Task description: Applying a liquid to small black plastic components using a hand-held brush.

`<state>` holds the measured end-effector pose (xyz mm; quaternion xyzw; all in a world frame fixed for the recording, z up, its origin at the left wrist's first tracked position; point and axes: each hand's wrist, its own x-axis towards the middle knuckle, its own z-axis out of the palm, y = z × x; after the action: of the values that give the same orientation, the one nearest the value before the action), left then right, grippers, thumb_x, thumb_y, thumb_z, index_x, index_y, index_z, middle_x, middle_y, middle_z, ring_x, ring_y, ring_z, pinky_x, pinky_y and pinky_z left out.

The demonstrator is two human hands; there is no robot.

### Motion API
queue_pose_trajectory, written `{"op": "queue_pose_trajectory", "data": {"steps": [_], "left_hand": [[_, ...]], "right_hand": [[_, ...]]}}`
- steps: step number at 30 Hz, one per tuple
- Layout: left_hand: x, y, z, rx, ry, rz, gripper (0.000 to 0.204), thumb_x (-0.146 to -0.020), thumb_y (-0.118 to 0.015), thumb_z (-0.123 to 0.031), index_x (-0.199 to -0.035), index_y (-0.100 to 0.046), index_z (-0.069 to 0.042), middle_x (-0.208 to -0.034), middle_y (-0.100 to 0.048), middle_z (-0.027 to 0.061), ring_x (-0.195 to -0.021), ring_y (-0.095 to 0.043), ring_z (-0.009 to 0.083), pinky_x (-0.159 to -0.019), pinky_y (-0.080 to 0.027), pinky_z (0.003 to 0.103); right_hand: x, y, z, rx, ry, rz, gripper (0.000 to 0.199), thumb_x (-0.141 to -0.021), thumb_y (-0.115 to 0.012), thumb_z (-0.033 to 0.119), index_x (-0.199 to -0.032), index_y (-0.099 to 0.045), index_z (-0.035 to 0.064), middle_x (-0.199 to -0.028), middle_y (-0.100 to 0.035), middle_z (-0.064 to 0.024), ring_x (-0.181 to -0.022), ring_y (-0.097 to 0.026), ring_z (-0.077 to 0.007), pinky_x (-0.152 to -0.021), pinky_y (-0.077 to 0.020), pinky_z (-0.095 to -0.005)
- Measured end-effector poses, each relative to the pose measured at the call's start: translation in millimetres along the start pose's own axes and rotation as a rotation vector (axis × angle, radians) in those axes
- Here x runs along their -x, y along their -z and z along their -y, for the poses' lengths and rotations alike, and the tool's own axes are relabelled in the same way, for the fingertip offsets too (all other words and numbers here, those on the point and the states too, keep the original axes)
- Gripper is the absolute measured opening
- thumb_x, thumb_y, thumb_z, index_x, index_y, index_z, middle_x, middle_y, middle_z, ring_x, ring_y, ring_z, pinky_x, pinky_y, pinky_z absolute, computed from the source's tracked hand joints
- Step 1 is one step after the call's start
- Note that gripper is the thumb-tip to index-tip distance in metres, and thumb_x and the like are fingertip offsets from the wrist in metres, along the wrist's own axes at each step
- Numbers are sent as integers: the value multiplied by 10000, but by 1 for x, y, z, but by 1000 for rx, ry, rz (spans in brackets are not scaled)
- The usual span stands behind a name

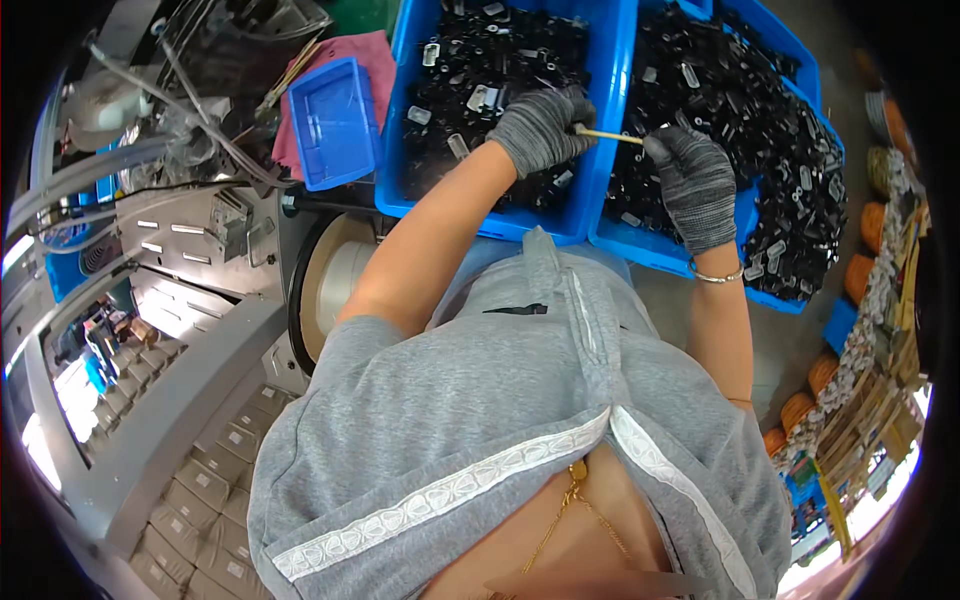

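A thin pale wooden stick (612, 136) spans the gap between my hands, above the walls where two blue bins meet. My left hand (543, 128), in a grey knit glove, is closed around one end of it. At the other end my gloved right hand (694, 185) pinches the tip. Below my left hand is the left blue bin (398, 150), holding many small black and clear plastic pieces (458, 60). The right blue bin (640, 252) beneath my right hand is heaped with similar black pieces (790, 165). Finger details are partly hidden.
An upright-walled small blue tray (333, 120) lies on a pink cloth (375, 55) left of the bins. Thin sticks (290, 72) lie beside it. Machinery with clear tubes (190, 115) and a grey metal frame (190, 420) stand at my left. Orange baskets (860, 275) line the right.
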<state>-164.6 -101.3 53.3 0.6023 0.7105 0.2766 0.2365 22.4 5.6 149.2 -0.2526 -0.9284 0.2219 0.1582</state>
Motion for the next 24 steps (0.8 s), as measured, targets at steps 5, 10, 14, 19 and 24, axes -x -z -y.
{"op": "queue_pose_trajectory", "data": {"steps": [5,10,14,19,24], "left_hand": [[15,20,18,81,73,-177,291,-707,-782,-250,-931,-657,-113,-827,-655,86,-777,-649,294,-710,-533,369],[40,6,98,75,331,-434,719,-709,-759,-439,-1305,-491,-138,-1244,-521,140,-1176,-487,308,-986,-400,440],[83,-37,102,-173,376,-150,809,-804,-619,-530,-1465,-324,-168,-1543,-231,112,-1433,-166,308,-1163,-147,480],[114,-38,61,-92,266,55,557,-929,-484,-414,-1419,-417,-158,-1461,-428,100,-1359,-370,291,-1133,-277,416],[131,-30,51,-68,334,169,545,-921,-476,-374,-1393,-443,-103,-1408,-476,149,-1327,-407,312,-1119,-294,437]], "right_hand": [[-26,12,14,-58,-42,58,155,-859,-684,192,-901,-703,45,-820,-679,-144,-768,-658,-281,-715,-507,-380],[-82,25,40,-286,-261,-176,145,-915,-643,193,-973,-707,77,-849,-703,-86,-789,-660,-200,-724,-519,-335],[-112,-96,133,-257,334,13,185,-901,-591,277,-924,-671,112,-751,-648,-98,-731,-636,-296,-681,-501,-402],[-131,-222,180,85,504,216,169,-881,-601,284,-951,-674,148,-790,-661,-62,-787,-653,-258,-716,-496,-405],[-131,-237,168,51,614,246,153,-828,-580,173,-942,-679,152,-821,-669,-64,-798,-664,-266,-683,-502,-419]]}}
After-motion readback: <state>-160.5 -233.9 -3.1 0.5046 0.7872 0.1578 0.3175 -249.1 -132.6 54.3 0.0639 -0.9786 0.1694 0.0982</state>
